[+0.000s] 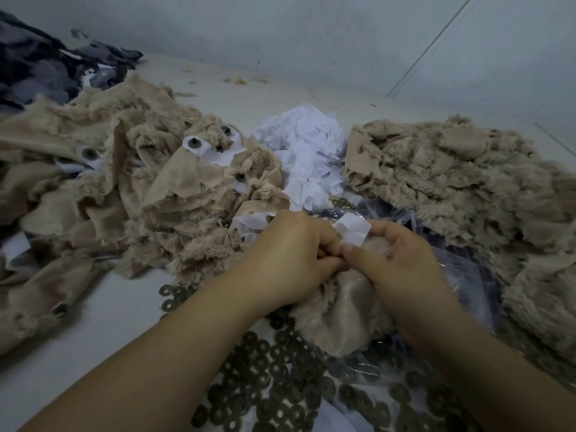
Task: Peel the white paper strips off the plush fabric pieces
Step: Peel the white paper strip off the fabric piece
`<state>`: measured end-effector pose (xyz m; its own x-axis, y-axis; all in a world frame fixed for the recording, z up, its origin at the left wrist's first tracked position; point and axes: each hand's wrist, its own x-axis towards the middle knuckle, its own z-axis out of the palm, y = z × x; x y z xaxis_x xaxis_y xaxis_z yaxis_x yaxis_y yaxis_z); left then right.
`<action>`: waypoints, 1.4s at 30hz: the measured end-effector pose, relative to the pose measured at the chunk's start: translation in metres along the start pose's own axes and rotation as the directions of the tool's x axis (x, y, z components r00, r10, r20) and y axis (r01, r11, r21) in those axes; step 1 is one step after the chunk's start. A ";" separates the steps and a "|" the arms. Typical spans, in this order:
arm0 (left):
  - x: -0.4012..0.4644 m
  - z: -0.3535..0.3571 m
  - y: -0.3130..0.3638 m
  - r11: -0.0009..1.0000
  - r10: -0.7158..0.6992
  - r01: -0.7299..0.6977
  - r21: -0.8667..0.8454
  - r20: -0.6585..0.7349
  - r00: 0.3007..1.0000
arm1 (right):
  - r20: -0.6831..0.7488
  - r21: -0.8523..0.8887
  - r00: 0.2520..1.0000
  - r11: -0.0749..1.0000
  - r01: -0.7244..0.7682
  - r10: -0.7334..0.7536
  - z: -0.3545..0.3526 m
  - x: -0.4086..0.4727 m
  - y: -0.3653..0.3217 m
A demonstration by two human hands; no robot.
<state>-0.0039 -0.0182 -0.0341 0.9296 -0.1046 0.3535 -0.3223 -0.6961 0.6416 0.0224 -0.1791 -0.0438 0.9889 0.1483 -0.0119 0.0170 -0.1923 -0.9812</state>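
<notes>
Head view showed us a beige plush fabric piece [339, 310] bunched between our two hands, low and centre over a scatter of dark metal washers [280, 385] on the pale work surface [103, 316]. Its shaggy pile faced outward at the edges, its smoother woven backing turned toward us. A crumpled white paper strip [353, 230] stood up from its top edge, creased and partly folded over.

Our left hand [293, 257] was clenched, fingers curled tight on the fabric and meeting the right thumb. Our right hand [402, 263] pinched the strip: the thumb pressed at its lower end, the forefinger [381, 227] touching its upper right edge, the remaining fingers wrapped around the plush.

The strip's long axis ran roughly up and away from us, tilted slightly right; the fabric hung below, its length running toward us.

Left lay a heap of beige plush pieces with paper strips [149, 179], right a heap of bare plush [461, 188], and between them a pile of white paper scraps [308, 151].
</notes>
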 end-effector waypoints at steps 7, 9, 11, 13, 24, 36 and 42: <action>-0.001 0.005 0.001 0.996 0.050 -0.049 0.080 -0.005 0.999 | 0.054 -0.007 0.998 0.999 0.039 -0.038 -0.001 -0.003 0.004; -0.001 0.006 0.001 0.994 0.061 -0.060 0.094 -0.004 0.998 | 0.045 0.003 0.998 0.999 0.047 -0.047 0.000 -0.003 0.004; -0.001 0.007 0.000 0.995 0.059 -0.058 0.084 -0.006 0.998 | 0.034 0.009 0.997 0.998 0.065 -0.065 0.000 -0.005 0.005; -0.001 0.007 0.001 0.995 0.076 -0.075 0.065 -0.015 0.997 | 0.023 0.012 0.996 0.996 0.083 -0.084 0.000 -0.007 0.005; 0.000 0.001 0.001 0.992 0.082 -0.086 -0.089 -0.047 0.996 | 0.033 0.084 0.994 0.991 0.102 -0.105 -0.001 -0.010 -0.004; 0.004 -0.015 -0.008 0.940 0.028 -0.054 -0.336 -0.082 0.996 | 0.068 -0.026 0.916 0.917 0.399 -0.396 0.000 -0.015 -0.012; 0.004 -0.006 -0.009 0.965 0.005 -0.051 -0.256 -0.178 0.984 | -0.004 0.005 0.945 0.945 0.328 -0.328 -0.002 -0.012 -0.013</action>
<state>0.0013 -0.0080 -0.0341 0.8812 0.0196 0.4723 -0.4047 -0.4851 0.7752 0.0105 -0.1800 -0.0305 0.9292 0.1989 0.3115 0.3398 -0.1281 -0.9317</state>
